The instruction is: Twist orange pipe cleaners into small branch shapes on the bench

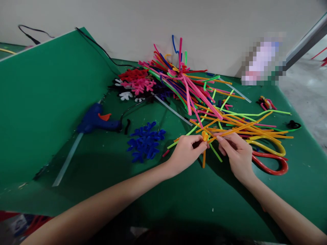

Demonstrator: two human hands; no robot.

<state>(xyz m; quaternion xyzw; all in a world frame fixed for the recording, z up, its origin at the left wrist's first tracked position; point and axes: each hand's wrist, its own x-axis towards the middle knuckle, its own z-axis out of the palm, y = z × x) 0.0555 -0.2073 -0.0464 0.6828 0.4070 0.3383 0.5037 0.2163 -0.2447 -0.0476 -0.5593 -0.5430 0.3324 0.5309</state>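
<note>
My left hand (187, 152) pinches a small folded piece of orange pipe cleaner (204, 136) between thumb and fingers. A straight length of orange pipe cleaner (245, 130) runs through the closed fingertips of my right hand (235, 149), its near end beside the folded piece. Whether the two are joined I cannot tell. Just beyond my hands lie loose orange and lime-green pipe cleaners (258, 114). Scissors with one yellow and one red handle loop (277, 168) rest by my right hand, their blades hidden. Left of my left hand are blue fuzzy snowflake shapes (146, 142).
A blue glue gun (93, 119) with a clear glue stick lies at the left, by a raised green panel (51, 92). Red, pink and white fuzzy shapes (138, 81) and a mixed heap of pipe cleaners (182, 80) fill the back. Glue sticks (173, 110) lie among them.
</note>
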